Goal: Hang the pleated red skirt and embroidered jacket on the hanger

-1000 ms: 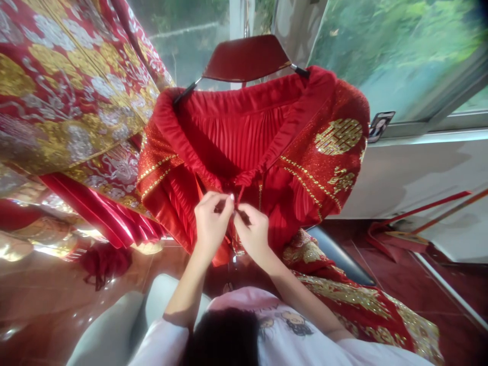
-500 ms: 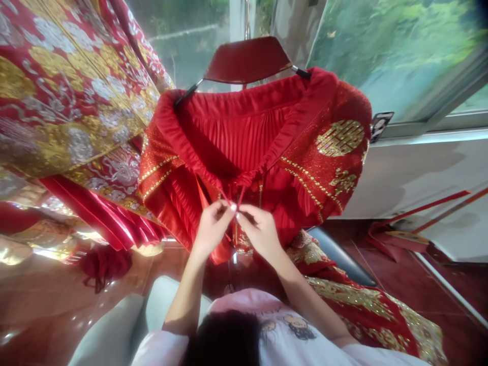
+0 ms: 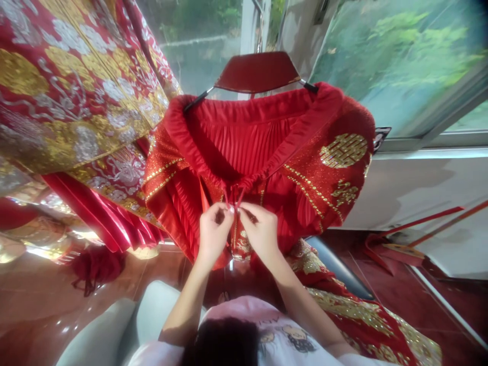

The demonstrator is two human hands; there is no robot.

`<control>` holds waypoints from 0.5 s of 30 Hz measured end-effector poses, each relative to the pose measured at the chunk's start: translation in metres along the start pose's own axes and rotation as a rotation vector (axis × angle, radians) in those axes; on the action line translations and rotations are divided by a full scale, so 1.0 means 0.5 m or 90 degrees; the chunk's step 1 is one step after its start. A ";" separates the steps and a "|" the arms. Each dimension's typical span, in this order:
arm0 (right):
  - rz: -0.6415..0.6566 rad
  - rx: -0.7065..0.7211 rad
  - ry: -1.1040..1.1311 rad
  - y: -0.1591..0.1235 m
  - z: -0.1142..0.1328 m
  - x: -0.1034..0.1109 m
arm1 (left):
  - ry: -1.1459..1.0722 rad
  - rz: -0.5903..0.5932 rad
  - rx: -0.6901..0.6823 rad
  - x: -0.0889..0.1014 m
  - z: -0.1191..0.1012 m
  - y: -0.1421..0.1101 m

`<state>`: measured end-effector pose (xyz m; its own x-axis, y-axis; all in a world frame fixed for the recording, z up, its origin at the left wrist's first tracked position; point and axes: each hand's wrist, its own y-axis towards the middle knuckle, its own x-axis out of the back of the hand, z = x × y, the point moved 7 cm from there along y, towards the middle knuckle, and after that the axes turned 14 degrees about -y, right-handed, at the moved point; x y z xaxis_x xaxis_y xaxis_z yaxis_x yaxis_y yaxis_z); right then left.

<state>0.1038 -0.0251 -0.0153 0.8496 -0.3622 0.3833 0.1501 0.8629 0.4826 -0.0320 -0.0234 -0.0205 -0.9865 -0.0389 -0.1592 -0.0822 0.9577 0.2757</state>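
A red pleated skirt (image 3: pixel 244 147) with gold embroidery and beaded lines hangs by its waistband from a hanger (image 3: pixel 259 72) with a dark red middle panel and clips at both ends. From the gathered front of the waistband come the two ends of a red drawstring (image 3: pixel 238 195). My left hand (image 3: pixel 214 229) pinches the drawstring between thumb and fingers. Close beside it, fingertips almost touching, my right hand (image 3: pixel 260 229) also pinches the drawstring. Whether the cords are crossed or knotted between the fingertips cannot be made out.
Red garments with gold and silver embroidery (image 3: pixel 84 86) hang at the left. Another embroidered red cloth (image 3: pixel 366 300) lies over a dark seat (image 3: pixel 337 267) at the lower right. A red dustpan (image 3: pixel 396 251) stands by the wall. Windows (image 3: pixel 385 71) line the back.
The whole view has shifted slightly, so the skirt and hanger sit lower in it. Both hands stay pinched on the drawstring, with their fingertips close together.
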 end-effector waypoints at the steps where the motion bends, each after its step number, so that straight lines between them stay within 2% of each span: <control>1: 0.023 -0.043 0.073 0.001 -0.004 -0.012 | -0.009 -0.002 -0.001 0.000 0.001 -0.001; 3: 0.045 -0.150 0.218 -0.002 -0.015 -0.032 | -0.024 -0.006 0.002 -0.002 0.006 -0.003; 5: 0.021 -0.245 0.337 -0.009 -0.024 -0.045 | -0.041 -0.026 0.009 -0.001 0.012 -0.007; 7: -0.019 -0.295 0.416 -0.019 -0.030 -0.050 | -0.050 -0.050 0.014 0.001 0.018 -0.010; 9: -0.050 -0.298 0.452 -0.028 -0.031 -0.048 | -0.060 -0.056 0.020 0.001 0.022 -0.011; 11: -0.068 -0.263 0.449 -0.035 -0.028 -0.041 | -0.073 -0.037 0.028 -0.004 0.028 -0.010; 15: -0.049 -0.196 0.363 -0.040 -0.016 -0.028 | -0.088 0.009 0.035 -0.012 0.035 -0.009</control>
<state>0.0929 -0.0345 -0.0367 0.9529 -0.2561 -0.1627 0.2871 0.9343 0.2111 -0.0231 -0.0226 -0.0375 -0.9582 0.0110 -0.2857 -0.0566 0.9722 0.2270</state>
